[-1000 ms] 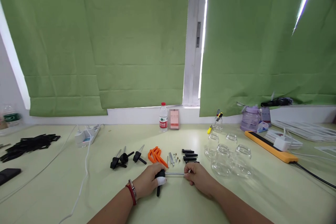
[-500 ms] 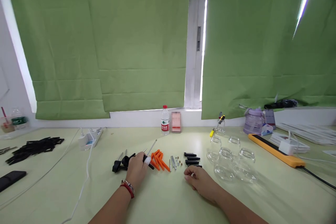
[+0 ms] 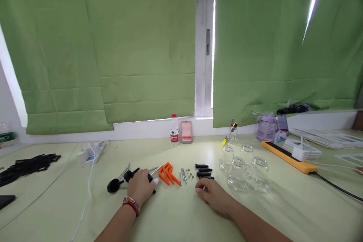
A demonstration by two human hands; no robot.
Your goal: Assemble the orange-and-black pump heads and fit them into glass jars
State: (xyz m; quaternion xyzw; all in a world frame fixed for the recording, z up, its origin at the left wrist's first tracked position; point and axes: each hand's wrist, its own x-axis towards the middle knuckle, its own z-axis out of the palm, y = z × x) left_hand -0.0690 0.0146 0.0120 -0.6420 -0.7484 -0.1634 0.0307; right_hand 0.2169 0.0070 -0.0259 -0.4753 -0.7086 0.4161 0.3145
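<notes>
My left hand (image 3: 141, 186) is closed over a black part with a metal rod (image 3: 150, 177), low over the table; its palm hides much of it. More black parts with metal rods (image 3: 115, 185) lie just left of that hand. Orange angled pieces (image 3: 169, 174) are grouped to its right. Beside them lie metal pins (image 3: 183, 176) and several tiny fittings (image 3: 189, 174). My right hand (image 3: 211, 193) rests on the table with curled fingers; whether something small is in them is hidden. Right above it are black ribbed pieces (image 3: 203, 170) in a column.
Several clear glass jars (image 3: 237, 177) stand right of my right hand. Behind them is a small jar with tools (image 3: 233, 136). An orange power strip (image 3: 289, 157) lies farther right. A water bottle (image 3: 174, 132) stands at the back. Black strips (image 3: 28, 168) and white cables (image 3: 89, 185) are left.
My left hand has drawn slightly back and left with the black part, its rod now lower. The black parts left of it have spread apart. My right hand keeps its pose. The view turned right.
</notes>
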